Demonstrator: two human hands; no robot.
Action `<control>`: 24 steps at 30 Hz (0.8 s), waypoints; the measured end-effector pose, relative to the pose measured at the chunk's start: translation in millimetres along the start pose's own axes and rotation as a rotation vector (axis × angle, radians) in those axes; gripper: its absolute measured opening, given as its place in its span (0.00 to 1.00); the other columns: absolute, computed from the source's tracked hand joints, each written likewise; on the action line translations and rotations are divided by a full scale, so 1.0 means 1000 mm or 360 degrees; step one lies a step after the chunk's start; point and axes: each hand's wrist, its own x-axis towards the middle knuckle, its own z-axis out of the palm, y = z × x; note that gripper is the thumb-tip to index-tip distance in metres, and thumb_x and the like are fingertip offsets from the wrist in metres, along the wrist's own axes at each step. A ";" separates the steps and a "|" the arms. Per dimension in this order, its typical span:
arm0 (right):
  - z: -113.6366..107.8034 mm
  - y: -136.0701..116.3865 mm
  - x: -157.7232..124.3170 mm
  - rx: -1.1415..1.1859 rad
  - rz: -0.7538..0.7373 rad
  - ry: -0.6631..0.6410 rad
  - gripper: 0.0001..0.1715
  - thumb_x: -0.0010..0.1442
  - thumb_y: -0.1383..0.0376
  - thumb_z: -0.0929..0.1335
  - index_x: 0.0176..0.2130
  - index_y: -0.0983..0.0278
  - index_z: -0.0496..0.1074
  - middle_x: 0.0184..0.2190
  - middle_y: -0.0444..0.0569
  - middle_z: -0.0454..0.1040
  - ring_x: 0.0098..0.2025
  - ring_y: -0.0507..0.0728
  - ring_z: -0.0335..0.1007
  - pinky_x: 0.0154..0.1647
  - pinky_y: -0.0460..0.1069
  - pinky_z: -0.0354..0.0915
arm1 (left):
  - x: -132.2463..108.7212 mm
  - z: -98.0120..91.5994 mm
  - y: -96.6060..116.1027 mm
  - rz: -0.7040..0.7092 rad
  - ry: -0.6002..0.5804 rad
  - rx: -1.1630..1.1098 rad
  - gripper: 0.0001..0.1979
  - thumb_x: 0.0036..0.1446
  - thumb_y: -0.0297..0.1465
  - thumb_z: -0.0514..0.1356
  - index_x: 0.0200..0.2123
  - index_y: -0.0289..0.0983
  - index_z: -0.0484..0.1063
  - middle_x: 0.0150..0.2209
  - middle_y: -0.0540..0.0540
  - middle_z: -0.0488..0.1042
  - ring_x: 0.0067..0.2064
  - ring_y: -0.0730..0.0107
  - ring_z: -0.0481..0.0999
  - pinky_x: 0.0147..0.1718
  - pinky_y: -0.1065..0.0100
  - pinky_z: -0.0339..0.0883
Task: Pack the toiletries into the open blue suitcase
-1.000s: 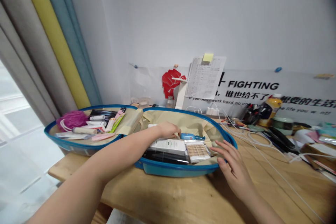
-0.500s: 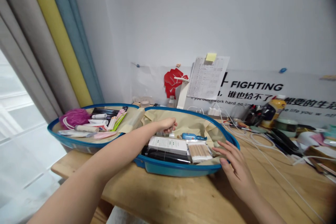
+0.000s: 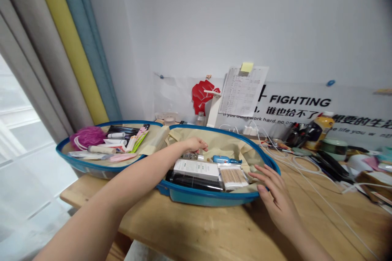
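An open blue-rimmed case with beige lining lies on the wooden desk. My left hand reaches into its right half, fingers curled just above a small grey bottle; what they hold, if anything, is hidden. Beside it lie a blue tube, a white box, a black tube and a pack of cotton swabs. My right hand rests flat on the case's right rim, fingers spread. The left half holds a pink bath puff and several small tubes.
White cables, a yellow-labelled bottle, a green jar and other clutter cover the desk's right side. A printed sheet hangs on the wall behind. Curtains hang at the left, past the desk's edge.
My left hand lifted off the blue tube, drew back a little and now hovers curled over the small bottle. My right hand has stayed on the rim.
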 end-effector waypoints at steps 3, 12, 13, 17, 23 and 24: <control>0.000 0.000 0.000 -0.0006 -0.0021 -0.0007 0.23 0.63 0.50 0.58 0.45 0.57 0.74 0.52 0.52 0.72 0.60 0.64 0.60 0.56 0.64 0.62 | 0.003 -0.002 -0.002 0.0082 0.0100 0.0100 0.12 0.60 0.37 0.57 0.41 0.36 0.74 0.31 0.52 0.74 0.21 0.82 0.59 0.19 0.77 0.53; -0.001 -0.001 0.000 0.0006 0.0005 -0.0022 0.24 0.62 0.49 0.58 0.45 0.56 0.74 0.52 0.51 0.72 0.60 0.64 0.60 0.56 0.64 0.62 | 0.004 0.005 -0.002 0.0343 0.0243 0.0570 0.12 0.53 0.29 0.61 0.42 0.38 0.74 0.40 0.49 0.78 0.40 0.71 0.75 0.38 0.72 0.66; -0.001 -0.001 0.000 0.0005 0.0004 -0.0020 0.24 0.63 0.50 0.58 0.45 0.56 0.74 0.52 0.51 0.71 0.60 0.64 0.60 0.56 0.64 0.62 | 0.002 0.006 -0.001 0.0369 0.0241 0.0638 0.11 0.53 0.29 0.62 0.42 0.39 0.74 0.41 0.50 0.78 0.42 0.70 0.75 0.40 0.71 0.66; -0.001 -0.001 0.001 0.0003 -0.0014 -0.0007 0.23 0.63 0.50 0.58 0.45 0.56 0.74 0.52 0.51 0.72 0.60 0.64 0.61 0.55 0.64 0.62 | -0.002 0.011 0.000 0.0467 0.0196 0.0899 0.10 0.53 0.29 0.61 0.40 0.41 0.73 0.43 0.50 0.78 0.46 0.67 0.74 0.42 0.71 0.65; -0.001 -0.001 0.001 0.0015 0.0032 -0.0029 0.25 0.62 0.48 0.57 0.44 0.56 0.74 0.51 0.51 0.72 0.60 0.64 0.60 0.56 0.64 0.61 | -0.005 0.018 -0.001 0.0532 0.0080 0.1202 0.09 0.54 0.31 0.61 0.40 0.41 0.71 0.43 0.49 0.77 0.45 0.65 0.75 0.39 0.71 0.64; -0.001 -0.001 0.001 0.0017 0.0035 -0.0036 0.24 0.62 0.49 0.57 0.44 0.56 0.74 0.51 0.51 0.71 0.60 0.64 0.60 0.56 0.64 0.61 | -0.005 0.019 -0.001 0.0540 0.0062 0.1246 0.09 0.54 0.31 0.61 0.40 0.42 0.71 0.43 0.49 0.77 0.45 0.64 0.75 0.38 0.70 0.64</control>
